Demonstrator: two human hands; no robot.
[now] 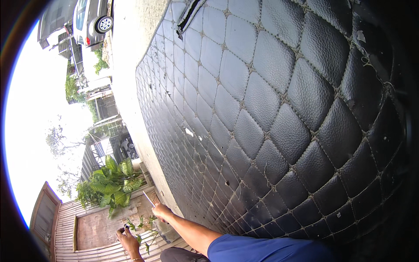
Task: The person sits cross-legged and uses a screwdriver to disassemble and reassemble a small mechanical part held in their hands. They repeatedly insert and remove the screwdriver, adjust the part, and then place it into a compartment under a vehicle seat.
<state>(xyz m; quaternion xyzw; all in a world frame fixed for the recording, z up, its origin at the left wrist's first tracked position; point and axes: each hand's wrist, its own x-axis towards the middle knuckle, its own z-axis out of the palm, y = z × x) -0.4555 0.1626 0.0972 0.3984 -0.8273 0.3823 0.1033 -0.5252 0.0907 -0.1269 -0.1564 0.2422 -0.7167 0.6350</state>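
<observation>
My right hand (162, 212) is closed around one end of a thin, pale, straight stick-like tool (149, 198); its exact kind is too small to tell. The blue-sleeved right arm reaches in from the lower edge. Lower and further left, my left hand (128, 241) has its fingers bent together around a small dark object (126, 226), which I cannot make out. A gap separates the two hands, and leafy green stems (146, 227) show between and behind them. Beside the right arm spreads a large black quilted leather-look sheet (257, 113) with diamond stitching.
A long tear (188, 18) and several pale worn spots mark the black sheet. Pale concrete ground (152, 161) borders it. Further off are a big-leaved plant (114, 182), a ribbed wall (65, 233) with a brownish panel (98, 233), and a parked car (92, 24). The whole scene appears tilted sideways.
</observation>
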